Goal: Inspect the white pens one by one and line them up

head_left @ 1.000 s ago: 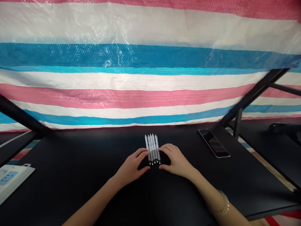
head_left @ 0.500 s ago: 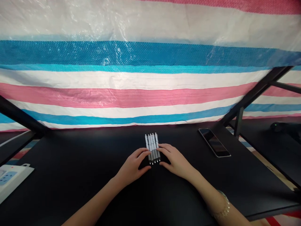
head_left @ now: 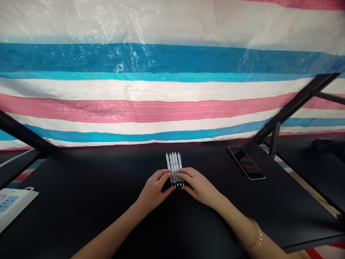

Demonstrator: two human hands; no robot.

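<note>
Several white pens (head_left: 174, 163) with grey grips lie side by side in a tight row on the black table (head_left: 94, 187), clips away from me and tips towards me. From the left, my left hand (head_left: 153, 187) curls its fingers over the row's edge, its thumb by the pen tips. My right hand (head_left: 201, 185) mirrors it on the other side, fingertips resting on the grips and thumb at the near ends. Between them the two hands grip the row, and their fingers cover part of the outer pens.
A dark-screened phone (head_left: 246, 162) lies at the back right. At the left edge sits a white power strip (head_left: 20, 207). A striped plastic sheet (head_left: 161, 111) hangs behind the table, with slanted black frame bars (head_left: 293, 108) at both sides.
My right hand has shifted slightly left, its fingers now further over the pens. Both thumbs have come closer to the pen tips. The view has tilted very slightly.
</note>
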